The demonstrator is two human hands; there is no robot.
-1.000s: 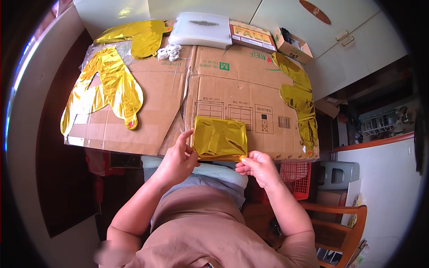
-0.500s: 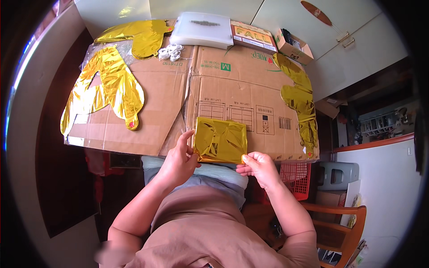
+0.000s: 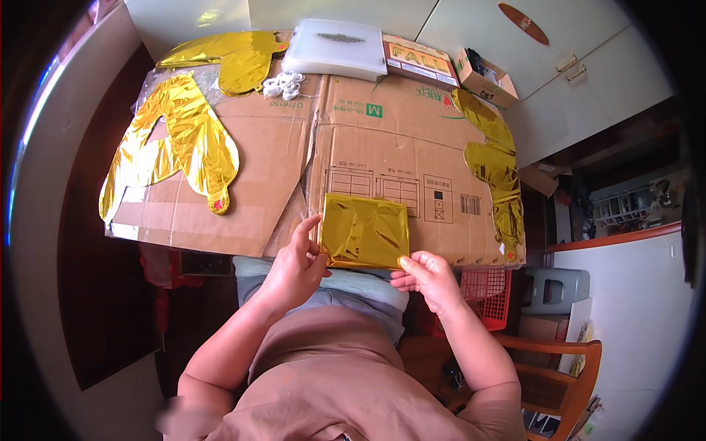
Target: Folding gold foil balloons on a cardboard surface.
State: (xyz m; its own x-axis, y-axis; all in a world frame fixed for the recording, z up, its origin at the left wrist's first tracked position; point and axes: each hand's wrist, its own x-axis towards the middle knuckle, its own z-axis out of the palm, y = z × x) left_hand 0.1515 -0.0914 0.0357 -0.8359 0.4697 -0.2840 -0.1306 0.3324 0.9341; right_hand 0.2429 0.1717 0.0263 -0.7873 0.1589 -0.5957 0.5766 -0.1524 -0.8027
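Observation:
A folded gold foil balloon [image 3: 365, 231] lies as a flat, lightly creased rectangle at the near edge of the cardboard sheet [image 3: 243, 140]. At its near left corner, my left hand [image 3: 296, 266] grips the foil between thumb and fingers, with the index finger raised along the left side. My right hand [image 3: 428, 279] pinches the near right corner, thumb on top. To the left lies an unfolded flat gold foil balloon [image 3: 195, 147], and another flat gold balloon [image 3: 246, 66] rests at the back left. A long wavy gold balloon [image 3: 494, 169] stretches along the right edge.
White ribbon coils [image 3: 283, 86] lie at the back, beside a translucent plastic case [image 3: 334, 50], a flat printed box [image 3: 419, 65] and a small open carton [image 3: 485, 79]. Right of my lap are a red plastic basket [image 3: 485, 298] and a wooden chair [image 3: 588, 367].
The creases on the folded foil look slightly flatter. Both hands keep their hold at the near corners, and the view has shifted very little.

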